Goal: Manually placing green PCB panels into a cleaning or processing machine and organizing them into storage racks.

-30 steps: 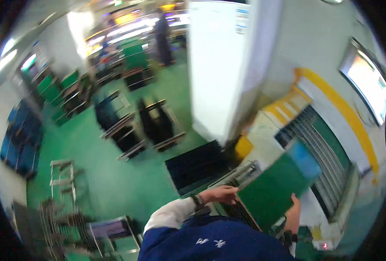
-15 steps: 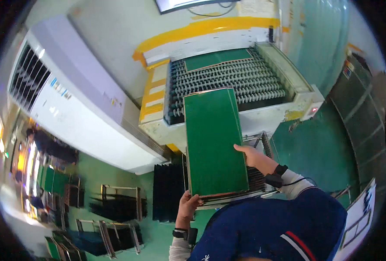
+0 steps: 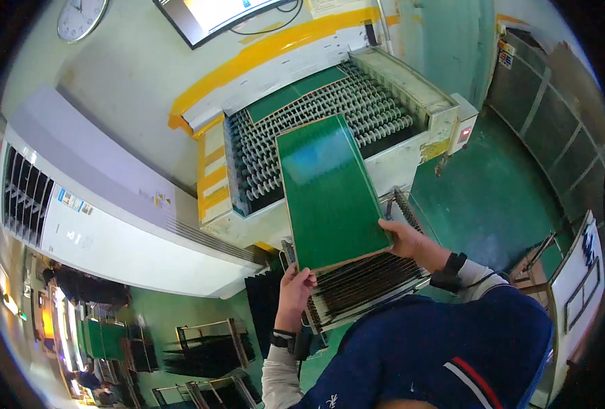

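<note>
A flat green circuit board panel (image 3: pixel 329 198) with a thin copper-coloured edge is held between my two hands, its far part over the rollers (image 3: pixel 384 123) of a conveyor machine. My left hand (image 3: pixel 294 293) pinches the panel's near left corner. At the near right corner, my right hand (image 3: pixel 409 243) grips the edge with the thumb on top. A second green panel (image 3: pixel 295 95) lies on the rollers at the far side, partly under the machine's white cover. Below the held panel stands a slotted rack (image 3: pixel 364 290), partly hidden by it.
To the left is a tall white air conditioner (image 3: pixel 132 204). Further racks with dark panels (image 3: pixel 210 354) stand on the green floor at lower left. A white board (image 3: pixel 575 286) leans at right, near a dark grey panelled partition (image 3: pixel 548 109). A screen (image 3: pixel 214 17) hangs above the machine.
The panel has moved forward, further over the rollers. My right hand has shifted from the panel's side to its near right corner. The whole view has turned and tilted up.
</note>
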Available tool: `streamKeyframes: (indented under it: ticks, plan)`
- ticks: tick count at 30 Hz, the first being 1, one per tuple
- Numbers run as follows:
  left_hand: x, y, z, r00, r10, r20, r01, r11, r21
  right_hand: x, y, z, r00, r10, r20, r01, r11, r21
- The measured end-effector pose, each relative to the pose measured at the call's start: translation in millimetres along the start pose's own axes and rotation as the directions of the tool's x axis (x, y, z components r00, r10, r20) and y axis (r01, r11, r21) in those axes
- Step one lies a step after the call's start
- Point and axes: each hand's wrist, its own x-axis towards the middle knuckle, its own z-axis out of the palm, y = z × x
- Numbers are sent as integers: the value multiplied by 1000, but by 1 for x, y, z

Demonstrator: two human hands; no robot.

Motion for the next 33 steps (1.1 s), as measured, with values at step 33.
streamKeyframes:
  ticks: [33]
  plan:
    - [99, 36, -12, 990, 137, -35, -139, 989, -47, 45, -122, -100, 912, -383, -148, 387, 922, 1]
